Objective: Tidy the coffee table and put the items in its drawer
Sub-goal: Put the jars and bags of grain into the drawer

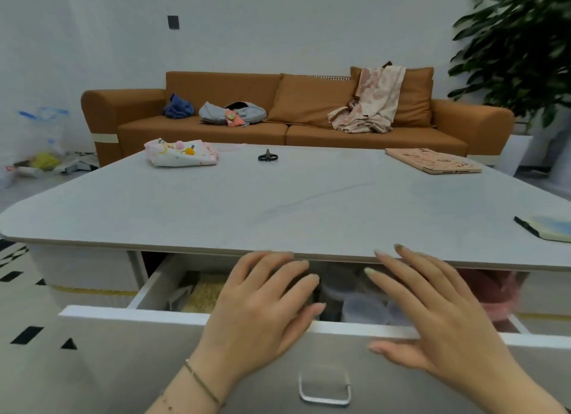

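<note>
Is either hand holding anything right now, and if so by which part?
Nothing is held. The left hand and right hand are both open, fingers spread over the open drawer; whether they touch its front edge cannot be told.

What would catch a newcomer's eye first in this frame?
The left hand and right hand lie open over the pulled-out drawer at the bottom, which already holds things. Beyond, the pale coffee table carries scissors at its far middle, a printed pouch far left, a laptop far right and a notebook at the right edge. An orange sofa strewn with clothes stands behind.
</note>
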Demonstrator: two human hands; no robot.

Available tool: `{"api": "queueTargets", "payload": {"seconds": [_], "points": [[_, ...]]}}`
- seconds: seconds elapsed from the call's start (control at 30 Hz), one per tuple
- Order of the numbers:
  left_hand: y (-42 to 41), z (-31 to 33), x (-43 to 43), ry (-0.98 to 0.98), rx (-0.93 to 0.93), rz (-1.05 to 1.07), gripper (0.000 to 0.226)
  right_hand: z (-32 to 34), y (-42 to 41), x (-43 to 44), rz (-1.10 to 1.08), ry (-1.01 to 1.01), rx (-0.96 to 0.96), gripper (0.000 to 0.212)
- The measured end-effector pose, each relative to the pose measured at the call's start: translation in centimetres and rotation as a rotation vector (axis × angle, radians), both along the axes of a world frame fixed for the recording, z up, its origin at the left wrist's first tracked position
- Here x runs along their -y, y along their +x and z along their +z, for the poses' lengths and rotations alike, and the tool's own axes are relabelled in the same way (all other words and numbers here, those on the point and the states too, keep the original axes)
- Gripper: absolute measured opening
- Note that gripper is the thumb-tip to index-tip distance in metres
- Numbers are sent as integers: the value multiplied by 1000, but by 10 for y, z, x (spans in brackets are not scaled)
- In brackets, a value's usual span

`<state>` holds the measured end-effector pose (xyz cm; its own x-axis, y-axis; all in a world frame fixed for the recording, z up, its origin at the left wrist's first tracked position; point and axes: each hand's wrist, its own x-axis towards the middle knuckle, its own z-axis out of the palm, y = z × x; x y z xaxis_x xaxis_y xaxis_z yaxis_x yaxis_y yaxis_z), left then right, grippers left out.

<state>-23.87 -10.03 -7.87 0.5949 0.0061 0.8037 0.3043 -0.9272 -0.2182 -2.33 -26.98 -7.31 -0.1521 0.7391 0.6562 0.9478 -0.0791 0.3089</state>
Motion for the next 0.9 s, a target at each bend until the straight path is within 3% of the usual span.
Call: {"api": "queueTargets", "payload": {"seconds": [0.17,0.27,0.53,0.9], "points": [[14,9,-19,-123,-201,110,86,1,12,-18,-242,-116,-134,108],[24,9,-28,-240,-242,123,99,-4,21,-26,-307,-196,-268,114],[43,4,-46,-313,-1,52,73,-4,26,-44,-232,-22,-382,88],[61,-10,-50,-298,157,114,52,-10,27,-67,-234,161,-399,52]]}}
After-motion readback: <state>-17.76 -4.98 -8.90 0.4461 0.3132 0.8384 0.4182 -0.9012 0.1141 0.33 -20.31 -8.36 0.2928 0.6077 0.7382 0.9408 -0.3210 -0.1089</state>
